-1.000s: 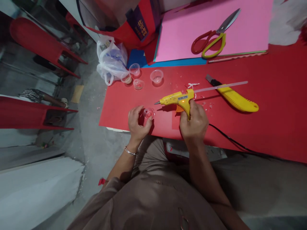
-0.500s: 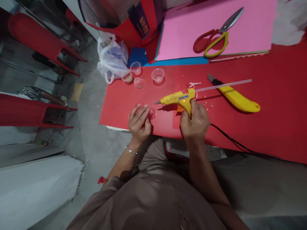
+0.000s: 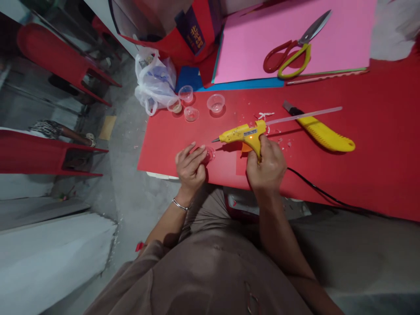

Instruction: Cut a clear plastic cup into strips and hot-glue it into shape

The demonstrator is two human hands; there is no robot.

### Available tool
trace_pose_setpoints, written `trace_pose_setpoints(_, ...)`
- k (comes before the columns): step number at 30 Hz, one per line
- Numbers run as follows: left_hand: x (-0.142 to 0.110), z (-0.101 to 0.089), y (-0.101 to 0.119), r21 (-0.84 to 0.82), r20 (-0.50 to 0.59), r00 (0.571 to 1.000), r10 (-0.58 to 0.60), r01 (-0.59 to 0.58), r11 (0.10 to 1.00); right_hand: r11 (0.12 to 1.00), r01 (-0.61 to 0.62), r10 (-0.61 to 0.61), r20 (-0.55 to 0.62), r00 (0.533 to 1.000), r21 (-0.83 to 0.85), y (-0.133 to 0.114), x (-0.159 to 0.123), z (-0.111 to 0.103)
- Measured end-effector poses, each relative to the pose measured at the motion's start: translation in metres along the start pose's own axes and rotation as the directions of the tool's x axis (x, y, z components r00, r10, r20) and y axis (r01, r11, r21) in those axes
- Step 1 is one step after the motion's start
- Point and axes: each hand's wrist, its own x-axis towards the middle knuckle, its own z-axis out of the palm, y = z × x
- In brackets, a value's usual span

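Observation:
My right hand (image 3: 266,165) is wrapped round the handle of a yellow hot glue gun (image 3: 244,134), its indicator light glowing orange. A long clear glue stick (image 3: 305,115) juts from the gun's rear, and its metal nozzle points left. Beneath and left of the nozzle, a small clear plastic cup (image 3: 211,154) rests on the red table top near the front edge. My left hand (image 3: 190,166) holds that cup at its left side, fingers close together; they hide part of it. The nozzle is apart from the cup.
More small clear cups (image 3: 215,103) stand behind, beside a white plastic bag (image 3: 154,81). Scissors (image 3: 297,46) lie on pink paper (image 3: 249,43). A yellow utility knife (image 3: 323,131) lies right of the gun. The gun's black cord (image 3: 315,189) runs off right.
My left fingers have shifted slightly over the cup and now cover a little more of it. The glue gun stays almost still; the view has moved slightly.

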Motion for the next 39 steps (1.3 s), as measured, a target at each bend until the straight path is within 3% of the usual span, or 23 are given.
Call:
trace_pose_setpoints(10,0.0,-0.003,0.001,-0.009,0.061,0.998,-0.029,0.03,1.0,0.999,0.032,-0.032,-0.014,0.999,-0.039,0.004,-0.002,0.0)
trace_pose_setpoints(16,-0.001,0.004,-0.002,-0.118,0.028,0.999,-0.019,0.022,0.993,0.991,0.092,-0.098,-0.06,0.993,-0.094,0.011,-0.004,-0.002)
trace_pose_setpoints(21,-0.008,0.0,-0.004,-0.145,-0.024,0.992,-0.126,0.121,0.982,0.961,0.19,-0.208,-0.074,0.975,-0.199,0.015,-0.004,-0.002)
trace_pose_setpoints(26,-0.016,-0.003,-0.003,-0.25,-0.115,0.953,-0.281,0.246,0.937,0.946,0.21,-0.229,-0.049,0.972,-0.246,0.019,-0.005,-0.002)
trace_pose_setpoints(32,-0.014,0.0,-0.008,-0.345,-0.174,0.951,-0.255,0.184,0.92,0.927,0.249,-0.275,-0.056,0.96,-0.281,0.02,-0.004,-0.004)
trace_pose_setpoints(39,-0.008,0.002,-0.008,-0.301,-0.123,0.968,-0.219,0.174,0.938,0.899,0.286,-0.329,-0.08,0.941,-0.331,0.022,-0.002,-0.003)
